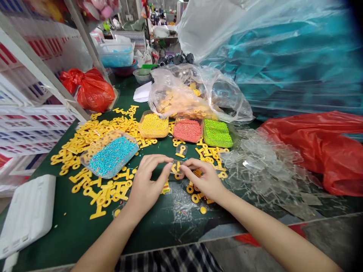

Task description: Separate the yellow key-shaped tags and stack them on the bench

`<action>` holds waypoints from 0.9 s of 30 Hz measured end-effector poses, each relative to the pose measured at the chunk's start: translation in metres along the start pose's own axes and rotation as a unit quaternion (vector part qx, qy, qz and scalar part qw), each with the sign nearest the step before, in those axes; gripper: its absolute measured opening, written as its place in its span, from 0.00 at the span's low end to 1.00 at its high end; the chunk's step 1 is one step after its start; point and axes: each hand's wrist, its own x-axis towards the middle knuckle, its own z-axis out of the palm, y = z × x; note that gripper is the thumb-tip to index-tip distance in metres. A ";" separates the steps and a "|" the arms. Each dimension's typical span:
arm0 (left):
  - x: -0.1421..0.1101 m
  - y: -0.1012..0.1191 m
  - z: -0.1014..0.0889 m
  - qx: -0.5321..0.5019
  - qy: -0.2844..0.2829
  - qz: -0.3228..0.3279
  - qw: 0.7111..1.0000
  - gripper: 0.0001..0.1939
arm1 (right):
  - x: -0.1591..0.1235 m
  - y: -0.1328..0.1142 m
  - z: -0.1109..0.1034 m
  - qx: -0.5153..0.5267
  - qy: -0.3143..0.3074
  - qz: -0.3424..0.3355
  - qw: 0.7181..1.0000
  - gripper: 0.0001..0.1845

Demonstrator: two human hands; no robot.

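Observation:
Between both hands, above the green tabletop, is a small clear plastic piece point(177, 168) with a yellow part in it. My left hand point(150, 181) pinches its left edge between thumb and fingers. On the right edge, my right hand point(204, 176) closes in the same way. Just beyond lies another clear piece with a yellow part point(181, 150). Loose yellow plastic parts point(106, 194), each with a ring and a bar, lie left of my left hand and under my right. Trays of blue beads point(113, 155), yellow beads point(154, 125), red beads point(187, 130) and green beads point(217, 133) stand around.
Clear plastic pieces point(263, 170) are heaped on the right, beside a red plastic bag point(334, 151). A clear bag of yellow parts point(184, 92) lies behind the trays. A white device point(28, 213) sits at the left edge, near stacked crates point(36, 124). A knotted red bag point(92, 90) stands behind.

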 end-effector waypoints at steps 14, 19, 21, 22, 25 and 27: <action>0.001 0.008 -0.012 -0.143 -0.148 0.053 0.977 0.18 | -0.001 0.004 0.000 0.199 -0.216 0.085 0.952 0.24; 0.006 -0.009 -0.033 0.040 -0.195 0.033 0.979 0.17 | -0.005 0.003 0.000 -0.124 -0.150 -0.063 0.979 0.16; 0.006 -0.021 -0.042 0.101 -0.228 0.014 0.968 0.18 | -0.007 0.002 0.000 -0.252 -0.137 -0.141 0.948 0.17; 0.005 -0.025 -0.044 0.117 -0.244 0.005 0.963 0.18 | -0.008 0.002 0.000 -0.291 -0.137 -0.166 0.932 0.17; 0.003 -0.030 -0.046 0.134 -0.286 -0.011 0.949 0.19 | -0.010 0.002 0.000 -0.344 -0.130 -0.199 0.908 0.17; 0.002 -0.027 -0.044 0.141 -0.308 -0.012 0.941 0.18 | -0.011 0.002 0.001 -0.357 -0.123 -0.209 0.902 0.17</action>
